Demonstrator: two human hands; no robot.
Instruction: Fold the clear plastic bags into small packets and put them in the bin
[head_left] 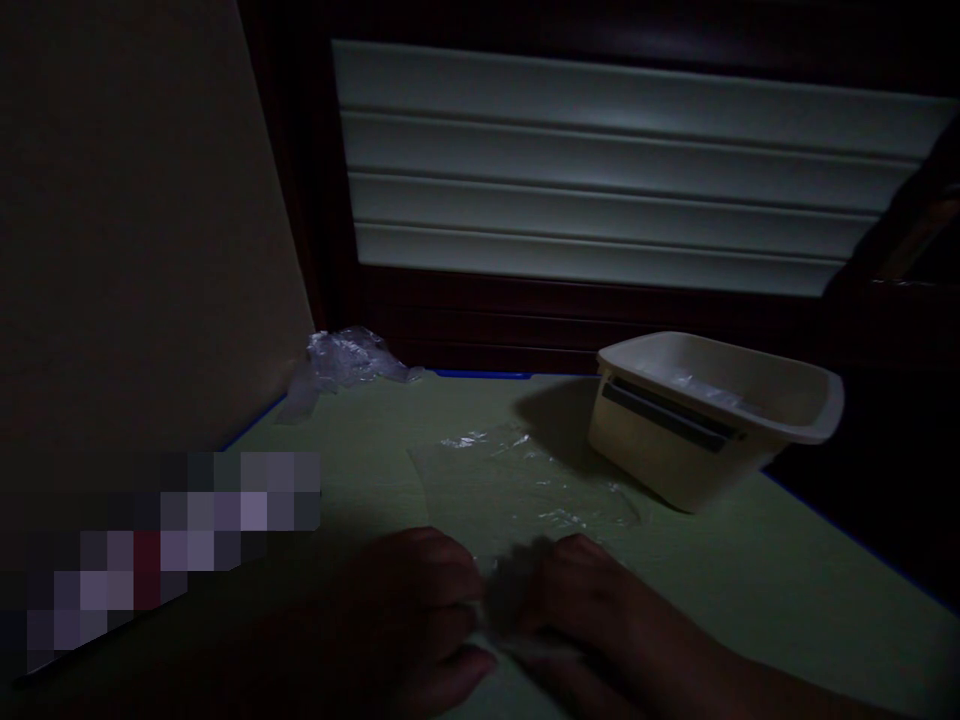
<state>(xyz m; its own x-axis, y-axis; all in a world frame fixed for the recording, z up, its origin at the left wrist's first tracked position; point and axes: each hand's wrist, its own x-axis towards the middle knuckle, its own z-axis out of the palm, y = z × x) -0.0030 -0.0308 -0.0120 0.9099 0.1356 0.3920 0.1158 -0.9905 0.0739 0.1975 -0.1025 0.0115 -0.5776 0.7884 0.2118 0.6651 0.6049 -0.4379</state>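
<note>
A clear plastic sheet or bag (517, 480) lies on the green table surface (795, 580), its near end reaching my hands. My left hand (431, 620) is at the bottom centre, fingers curled and pressed together at the near end of the plastic. Close to its right, my right hand (585, 610) is also closed, with a bit of clear plastic between the two hands. The picture is dark and the fingertips are partly hidden.
A cream plastic bin (660, 460) with clear plastic inside stands at the right. Crumpled clear plastic (349, 355) lies at the back left corner by the wall (150, 220). A blurred-out item (172, 550) is at the left. Louvred panel (600, 170) behind.
</note>
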